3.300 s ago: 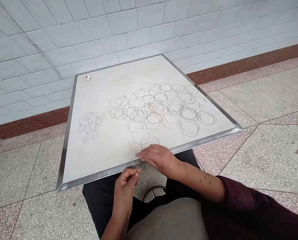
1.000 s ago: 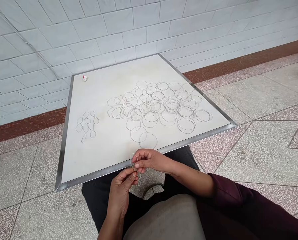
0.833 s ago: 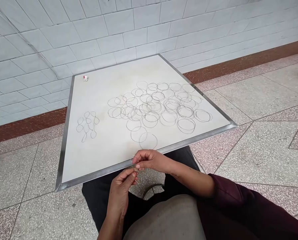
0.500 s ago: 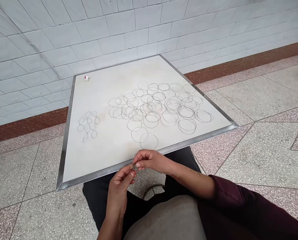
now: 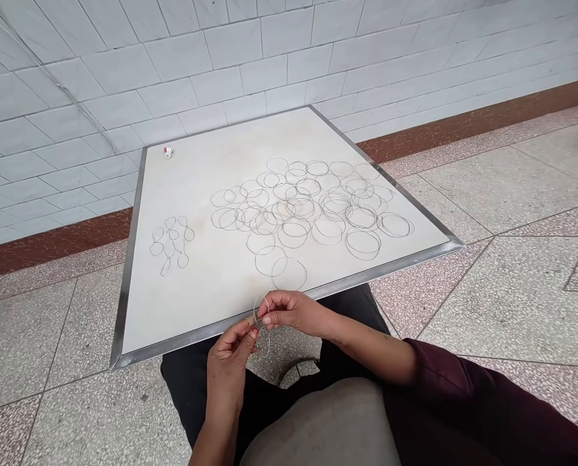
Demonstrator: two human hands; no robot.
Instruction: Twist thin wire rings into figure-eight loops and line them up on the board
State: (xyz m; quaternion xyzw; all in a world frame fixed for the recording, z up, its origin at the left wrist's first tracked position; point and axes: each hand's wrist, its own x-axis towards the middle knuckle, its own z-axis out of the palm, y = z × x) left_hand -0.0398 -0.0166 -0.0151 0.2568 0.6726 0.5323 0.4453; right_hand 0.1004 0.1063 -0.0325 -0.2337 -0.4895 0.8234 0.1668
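Between my two hands, over the table's front edge, is a thin wire ring (image 5: 268,346) bent into a figure eight, one loop above the fingers and one below. My left hand (image 5: 233,353) pinches it near the middle from the left. From the right, my right hand (image 5: 289,310) pinches the same wire, thumb against fingertips. The crossing of the wire is partly hidden by the fingers. Many round wire rings (image 5: 289,274) lie overlapping on the white table (image 5: 211,285) beyond my hands. At the left lie several figure-eight wire pieces (image 5: 171,246).
A small white and pink object (image 5: 169,153) stands at the table's far left corner. A metal trim (image 5: 182,338) runs around the tabletop. Behind it rises a white tiled wall (image 5: 235,45). My dark-trousered legs are under the front edge, above a speckled floor (image 5: 94,414).
The wire in my hands has turned, so its upper and lower loops now show more clearly. My left hand has shifted slightly left; the rings on the table lie unchanged.
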